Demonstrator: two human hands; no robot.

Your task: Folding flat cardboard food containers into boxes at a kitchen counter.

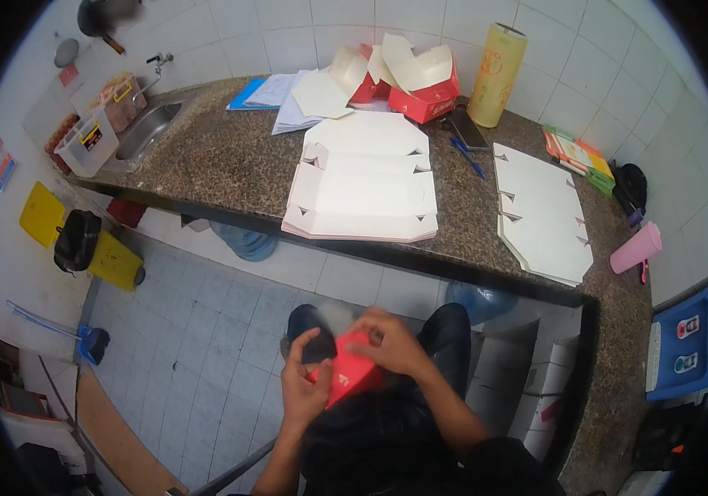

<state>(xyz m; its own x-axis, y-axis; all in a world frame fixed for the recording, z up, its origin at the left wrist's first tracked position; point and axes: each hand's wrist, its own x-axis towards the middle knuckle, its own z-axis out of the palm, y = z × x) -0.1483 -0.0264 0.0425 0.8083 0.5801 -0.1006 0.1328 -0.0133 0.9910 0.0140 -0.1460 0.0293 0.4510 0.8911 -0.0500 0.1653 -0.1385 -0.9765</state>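
Over my lap is a red cardboard box (353,376), partly folded, with a small white print on its side. My left hand (306,385) grips its left end, thumb against the red face. At the box's far upper edge, the fingers of my right hand (389,341) are curled on the card; a blurred pale flap (335,317) extends beyond them. On the granite counter in front of me lies a stack of flat white die-cut box blanks (369,180). A second stack of flat blanks (540,217) is to its right.
Folded red-and-white boxes (425,102) stand against the tiled wall beside a yellow roll (498,74). A phone (467,129), a blue pen (468,157) and a pink cup (636,248) lie on the counter. A sink (149,131) and yellow bin (115,257) are leftward.
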